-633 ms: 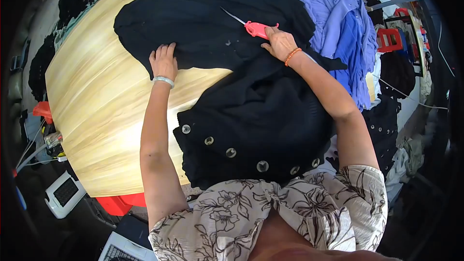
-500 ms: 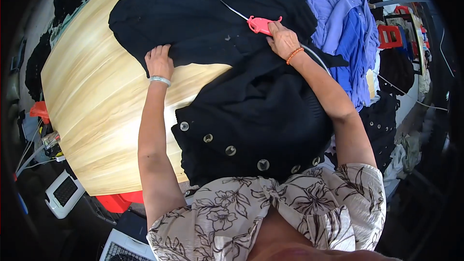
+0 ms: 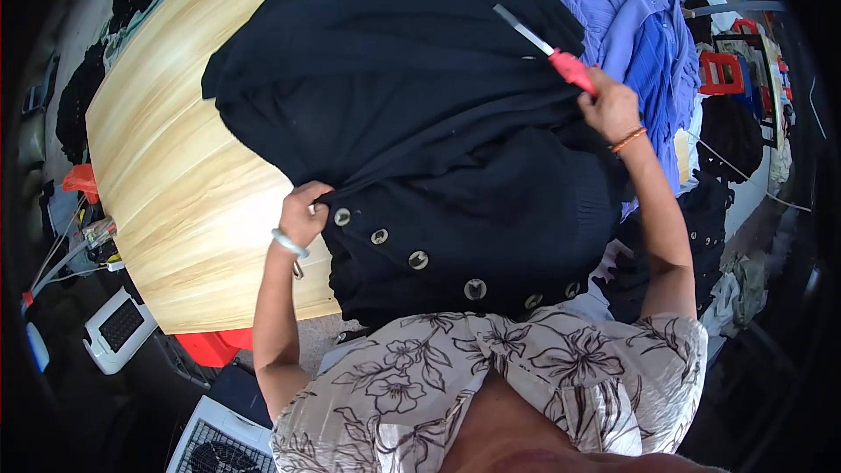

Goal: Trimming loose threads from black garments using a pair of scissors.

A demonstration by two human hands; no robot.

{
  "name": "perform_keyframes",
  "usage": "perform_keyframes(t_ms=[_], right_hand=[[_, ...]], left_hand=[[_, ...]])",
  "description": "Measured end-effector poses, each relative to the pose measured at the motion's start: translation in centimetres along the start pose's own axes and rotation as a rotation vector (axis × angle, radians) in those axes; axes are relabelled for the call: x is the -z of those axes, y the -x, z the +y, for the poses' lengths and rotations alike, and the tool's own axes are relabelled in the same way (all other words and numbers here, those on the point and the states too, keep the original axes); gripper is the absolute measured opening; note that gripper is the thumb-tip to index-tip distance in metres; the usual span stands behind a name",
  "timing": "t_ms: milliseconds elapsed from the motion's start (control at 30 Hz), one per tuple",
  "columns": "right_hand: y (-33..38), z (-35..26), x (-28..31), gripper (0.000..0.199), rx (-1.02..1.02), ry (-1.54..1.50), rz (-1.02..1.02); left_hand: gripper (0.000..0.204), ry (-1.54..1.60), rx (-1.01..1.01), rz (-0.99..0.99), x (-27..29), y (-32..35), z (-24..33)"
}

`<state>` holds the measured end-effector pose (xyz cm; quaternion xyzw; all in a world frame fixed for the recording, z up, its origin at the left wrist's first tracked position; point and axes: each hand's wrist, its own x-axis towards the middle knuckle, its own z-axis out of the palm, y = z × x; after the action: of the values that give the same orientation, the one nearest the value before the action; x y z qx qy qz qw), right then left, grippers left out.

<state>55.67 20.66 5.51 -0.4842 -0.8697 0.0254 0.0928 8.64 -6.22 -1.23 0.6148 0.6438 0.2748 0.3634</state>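
Note:
A black knit cardigan (image 3: 394, 44) spreads over the table, its near edge close to my body. Large round buttons (image 3: 418, 260) run along that near edge. My left hand (image 3: 303, 215) is closed on the garment's left edge, beside the leftmost button, with the fabric pulled into folds from there. In my right hand (image 3: 611, 114) is a red-handled air blow gun (image 3: 571, 68), its thin metal nozzle pointing up and left above the black fabric. The fingers wrap round the handle and hide part of it.
A pale wood-grain table (image 3: 184, 175) shows along the left. Purple-blue garments (image 3: 653, 52) are heaped at the far right, with a red stool (image 3: 720, 74) beyond them. More black clothing (image 3: 701, 219) hangs at right. A white fan-like appliance (image 3: 118, 331) stands lower left.
My left hand has moved toward me and drawn the far black fabric over the bare strip of table. My right hand has shifted right and nearer with the blow gun.

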Motion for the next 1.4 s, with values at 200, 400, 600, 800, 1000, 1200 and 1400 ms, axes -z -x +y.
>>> perform_keyframes(t_ms=[200,400,600,800,1000,1200,1400], right_hand=[[-6.4,6.6,3.7,0.018,-0.135,-0.430,-0.005],[-10.4,2.4,0.7,0.025,-0.081,-0.183,-0.087],[-8.0,-4.4,-3.0,0.021,-0.060,-0.259,-0.170],[-8.4,-7.5,-5.4,0.026,0.115,-0.222,-0.052],[-7.0,-11.3,-8.5,0.053,0.108,-0.208,-0.144],[-7.3,-10.9,-9.4,0.059,0.076,-0.170,-0.113],[-7.2,-10.1,-8.8,0.047,0.045,-0.141,-0.184]], left_hand=[[0.029,0.459,0.322,0.058,8.0,-3.3,0.6],[0.017,0.478,0.277,0.131,9.2,-9.0,-3.0],[0.019,-0.035,0.501,-0.476,2.8,-4.5,-3.8],[0.010,0.017,0.152,-0.066,4.3,-7.0,0.2],[0.040,-0.438,-0.012,0.573,7.7,-17.0,-0.9],[0.050,-0.204,0.001,0.553,8.7,-18.9,-4.4],[0.022,-0.138,-0.072,0.427,7.7,-11.4,0.6]])
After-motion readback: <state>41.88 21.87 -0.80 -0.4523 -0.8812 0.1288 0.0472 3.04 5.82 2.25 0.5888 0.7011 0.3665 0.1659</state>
